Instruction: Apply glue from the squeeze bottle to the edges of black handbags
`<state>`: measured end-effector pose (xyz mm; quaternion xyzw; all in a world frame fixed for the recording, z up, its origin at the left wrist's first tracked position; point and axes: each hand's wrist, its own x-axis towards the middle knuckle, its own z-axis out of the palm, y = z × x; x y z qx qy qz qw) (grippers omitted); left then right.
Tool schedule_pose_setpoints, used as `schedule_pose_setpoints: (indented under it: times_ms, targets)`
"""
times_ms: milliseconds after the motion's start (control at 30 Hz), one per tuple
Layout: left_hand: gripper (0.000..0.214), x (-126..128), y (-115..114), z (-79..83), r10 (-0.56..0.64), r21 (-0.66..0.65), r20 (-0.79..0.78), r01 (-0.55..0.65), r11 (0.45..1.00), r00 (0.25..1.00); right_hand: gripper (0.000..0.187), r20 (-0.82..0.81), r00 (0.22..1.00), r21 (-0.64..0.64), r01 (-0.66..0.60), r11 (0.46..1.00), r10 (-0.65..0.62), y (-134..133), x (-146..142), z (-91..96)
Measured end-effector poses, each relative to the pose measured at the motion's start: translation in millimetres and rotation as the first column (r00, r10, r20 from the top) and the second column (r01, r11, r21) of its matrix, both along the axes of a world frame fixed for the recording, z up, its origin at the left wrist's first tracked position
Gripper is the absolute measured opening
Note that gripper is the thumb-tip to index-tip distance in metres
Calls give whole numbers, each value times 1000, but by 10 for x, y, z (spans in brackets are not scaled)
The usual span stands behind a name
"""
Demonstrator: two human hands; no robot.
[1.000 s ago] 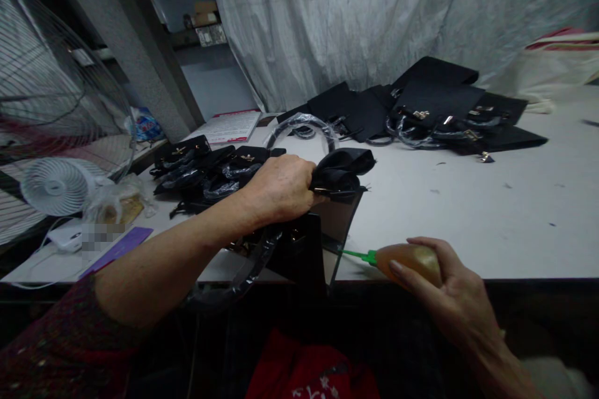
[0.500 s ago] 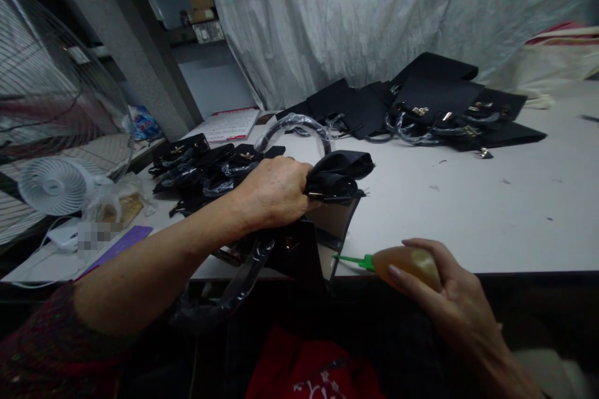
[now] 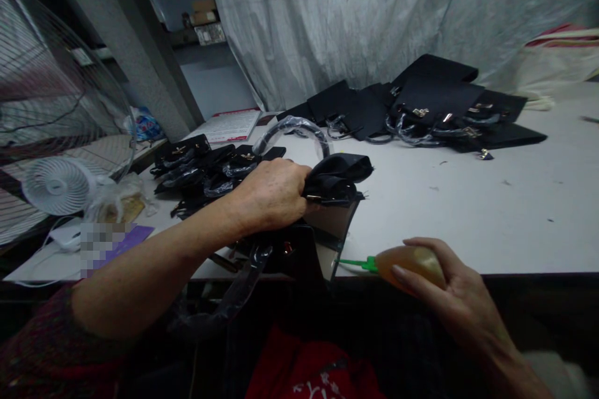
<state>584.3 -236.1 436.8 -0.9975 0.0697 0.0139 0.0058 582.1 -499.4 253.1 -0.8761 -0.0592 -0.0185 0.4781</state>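
My left hand (image 3: 276, 193) is closed on the folded upper part of a black handbag (image 3: 299, 255) at the table's front edge. The bag's side gapes, showing a pale inner face. One plastic-wrapped handle (image 3: 292, 124) arches up behind my hand; another wrapped handle (image 3: 248, 283) hangs over the edge in front. In my right hand (image 3: 449, 280) is a squeeze bottle (image 3: 409, 265) of amber liquid, fingers wrapped round it. Its thin green nozzle (image 3: 358, 262) points left, with the tip at the lower edge of the bag's open side. Whether liquid is coming out I cannot tell.
Several black handbags with wrapped handles (image 3: 201, 168) lie behind my left arm. More flat black bags (image 3: 440, 100) are piled at the back of the white table (image 3: 468, 199). A small white fan (image 3: 58, 186) and a purple sheet (image 3: 126, 243) are at the left.
The bottle and my right hand have shifted slightly to the right, the nozzle tip staying near the bag's edge. My left hand keeps its hold on the handbag.
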Motion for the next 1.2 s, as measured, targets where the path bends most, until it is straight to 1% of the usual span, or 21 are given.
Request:
schedule_pose_setpoints:
  times_ms: [33,133,267,400,500,533,633,667,767,800,900,967,1033,1133,1200]
  targets:
    - [28,1,2,0,-1,3,1,1,1000,1000,54,-1,1000,-2,-4,1000,4,-12,5,0]
    - [28,-3,15,-4,-16,23,1,16,1000,1000,55,27,999,-14,33,999,-33,-24,-3,10]
    - [27,-49,37,-3,-38,40,3,38,998,999,51,-21,999,-11,-46,999,45,-30,-44,22]
    - [23,-112,52,8,-36,20,-11,36,999,999,50,10,1000,4,-8,1000,8,-32,-99,-2]
    - [21,-134,65,7,-38,7,-11,38,999,999,47,-21,997,10,-80,997,80,-17,-136,-23]
    - [20,-138,70,3,-39,3,-10,39,999,999,47,-16,996,3,-84,996,84,-11,-145,-28]
    - [19,-163,88,-17,-45,-7,1,45,999,999,50,57,998,-19,18,1000,-17,-8,-167,-33]
    - [18,-178,95,-26,-49,-11,7,49,999,999,50,58,998,-18,23,1000,-22,-13,-174,-31]
    - [15,-247,114,-53,-60,-27,14,60,998,998,49,-12,997,-2,-72,997,72,-37,-197,-22]
    - [14,-274,120,-61,-58,-35,11,59,998,998,49,-23,996,3,-85,996,85,-42,-206,-19]
    - [10,-362,138,-78,-51,-75,-9,50,996,999,50,1,1000,10,-30,999,30,-34,-240,-12]
    - [10,-419,149,-88,-47,-111,-21,45,993,999,49,-10,999,23,-33,999,33,-11,-265,-4]
    - [12,-474,160,-101,-48,-147,-26,43,988,999,48,-19,999,30,-41,999,42,13,-289,4]
    - [16,-560,175,-132,-76,-202,-18,71,977,997,48,26,1000,23,6,1000,-7,29,-302,6]
    - [16,-623,183,-155,-83,-241,-5,80,967,997,48,22,1000,25,-15,1000,15,24,-296,5]
